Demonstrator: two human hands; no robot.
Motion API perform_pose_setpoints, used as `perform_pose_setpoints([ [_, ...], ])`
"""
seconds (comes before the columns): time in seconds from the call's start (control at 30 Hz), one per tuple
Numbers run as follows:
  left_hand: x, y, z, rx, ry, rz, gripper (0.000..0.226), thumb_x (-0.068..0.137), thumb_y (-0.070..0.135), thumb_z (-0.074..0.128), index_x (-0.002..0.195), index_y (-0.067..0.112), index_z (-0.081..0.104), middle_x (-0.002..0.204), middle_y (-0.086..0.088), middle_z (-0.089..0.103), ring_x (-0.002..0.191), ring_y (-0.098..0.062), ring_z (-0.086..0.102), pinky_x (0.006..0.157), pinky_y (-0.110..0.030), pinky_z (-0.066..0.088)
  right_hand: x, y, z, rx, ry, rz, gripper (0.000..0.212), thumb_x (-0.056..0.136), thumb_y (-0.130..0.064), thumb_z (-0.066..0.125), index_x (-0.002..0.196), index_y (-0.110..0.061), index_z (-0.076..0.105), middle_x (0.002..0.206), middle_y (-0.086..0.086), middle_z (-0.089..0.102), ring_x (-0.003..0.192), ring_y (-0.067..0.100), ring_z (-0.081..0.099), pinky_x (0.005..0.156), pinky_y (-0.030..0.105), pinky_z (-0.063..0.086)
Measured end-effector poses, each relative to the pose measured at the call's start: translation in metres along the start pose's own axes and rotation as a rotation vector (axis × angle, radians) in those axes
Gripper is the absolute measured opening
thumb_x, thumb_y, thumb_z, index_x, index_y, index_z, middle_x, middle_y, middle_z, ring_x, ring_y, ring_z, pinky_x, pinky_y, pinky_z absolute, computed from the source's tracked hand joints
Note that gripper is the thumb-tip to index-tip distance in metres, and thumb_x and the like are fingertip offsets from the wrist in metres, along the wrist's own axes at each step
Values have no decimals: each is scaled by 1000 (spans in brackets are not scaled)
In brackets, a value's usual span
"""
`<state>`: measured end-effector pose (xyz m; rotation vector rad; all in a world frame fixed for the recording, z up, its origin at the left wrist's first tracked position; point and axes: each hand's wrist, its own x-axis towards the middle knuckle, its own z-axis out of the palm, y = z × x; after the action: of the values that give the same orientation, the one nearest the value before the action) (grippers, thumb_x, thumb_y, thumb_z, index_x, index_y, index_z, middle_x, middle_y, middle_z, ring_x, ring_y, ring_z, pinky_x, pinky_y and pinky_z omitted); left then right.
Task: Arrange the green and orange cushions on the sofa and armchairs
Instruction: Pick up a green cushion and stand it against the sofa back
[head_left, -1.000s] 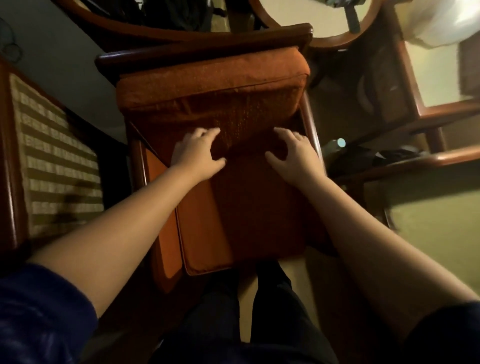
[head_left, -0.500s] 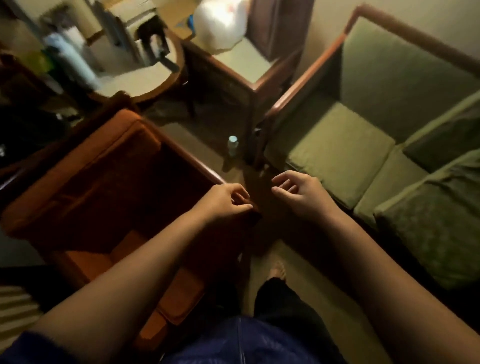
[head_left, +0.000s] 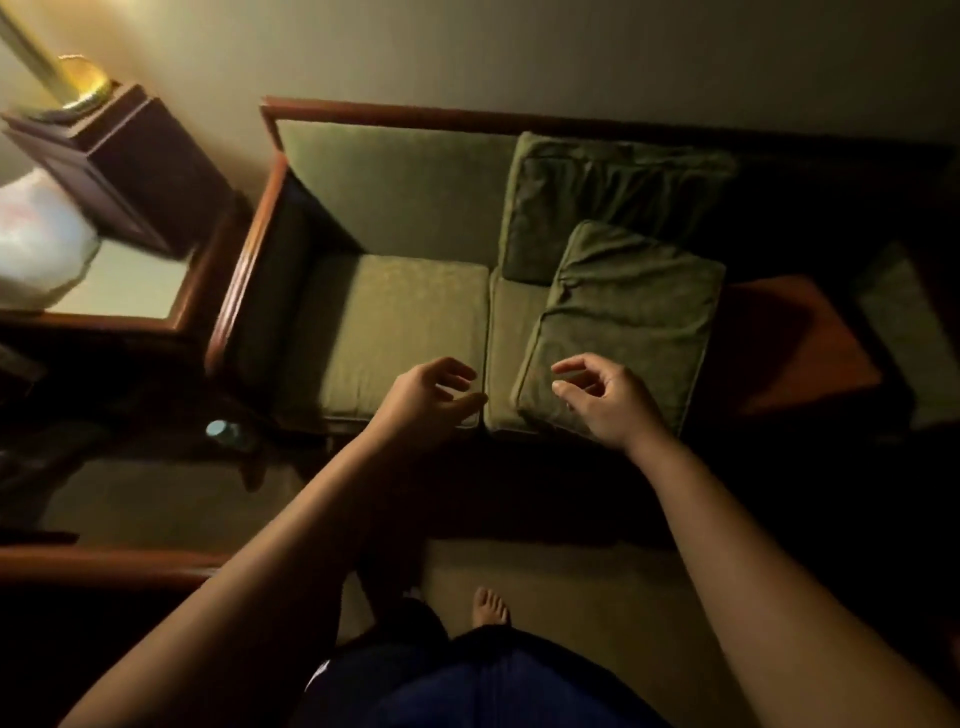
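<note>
A wooden-framed sofa with green seat pads faces me. A loose green cushion lies flat on the middle seat, and a second green cushion leans against the backrest behind it. My left hand hovers over the front edge of the left seat pad, fingers apart and holding nothing. My right hand hangs over the near edge of the flat cushion, fingers curled open, apparently not gripping it. An orange surface shows to the right of the cushions, in deep shadow.
A wooden side table with a white bag stands left of the sofa, with a dark cabinet behind it. A small bottle stands on the floor by the sofa's left front corner. My bare foot is on the carpet.
I turned from the orange armchair to the green sofa. Both hands left the orange cushion and moved out over the sofa's front edge, the right one over the flat green cushion.
</note>
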<state>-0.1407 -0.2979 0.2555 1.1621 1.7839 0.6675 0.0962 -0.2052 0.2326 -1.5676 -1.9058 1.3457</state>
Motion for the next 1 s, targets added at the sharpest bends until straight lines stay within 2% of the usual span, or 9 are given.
perform_pose_setpoints([
  [0.13,74,48,33,103,-55,82,38,83,36,77,117,22,67,107,4,70,92,-14,68,79,-35,59,29,29,-55,46,140,91,12,84,-33,75,95,-34,72,81,-10,70,72,3,63,71,24,52],
  [0.3,167,97,51,175,-137,175,38,82,35,77,116,21,67,105,3,70,88,-16,68,73,-29,53,65,53,-105,135,243,201,14,85,-28,75,90,-38,66,84,-8,67,75,8,61,71,31,49],
  [0.43,245,119,65,213,-223,206,40,81,35,78,116,21,65,103,2,71,82,-15,69,66,-24,50,91,72,-136,240,302,327,34,62,-59,73,92,-44,67,99,1,71,88,20,69,75,42,59],
  [0.5,286,129,75,251,-244,204,39,80,35,80,114,23,65,100,5,71,75,-12,67,60,-22,47,106,86,-147,267,339,394,28,70,-53,76,96,-47,67,105,1,70,93,21,70,78,47,61],
  [0.63,353,143,99,323,-277,177,38,80,37,80,113,24,66,86,15,67,68,-12,67,58,-19,46,130,125,-161,256,379,468,31,91,-31,73,120,-27,65,110,-1,67,97,16,67,70,28,52],
  [0.8,432,131,147,398,-266,61,42,81,31,79,119,21,64,104,0,74,89,-17,68,71,-23,44,196,192,-178,288,354,581,37,93,-28,70,128,-19,63,118,6,68,99,19,68,67,25,48],
  [0.87,460,116,170,359,-204,-39,52,82,27,79,128,16,58,114,-3,70,88,-15,62,67,-21,42,241,215,-187,301,320,615,45,91,-32,70,133,-21,58,120,3,65,98,16,64,68,27,48],
  [0.93,488,94,190,280,-77,-189,66,79,30,82,135,12,51,121,-4,63,90,-15,59,66,-20,44,293,246,-194,235,342,643,60,88,-38,73,141,-21,50,130,6,61,110,22,62,83,35,52],
  [1.0,514,61,209,145,58,-390,84,73,41,84,141,9,44,134,-9,57,108,-22,59,83,-27,46,343,281,-198,126,389,729,80,84,-47,75,150,-16,41,147,12,50,131,30,52,105,41,46],
])
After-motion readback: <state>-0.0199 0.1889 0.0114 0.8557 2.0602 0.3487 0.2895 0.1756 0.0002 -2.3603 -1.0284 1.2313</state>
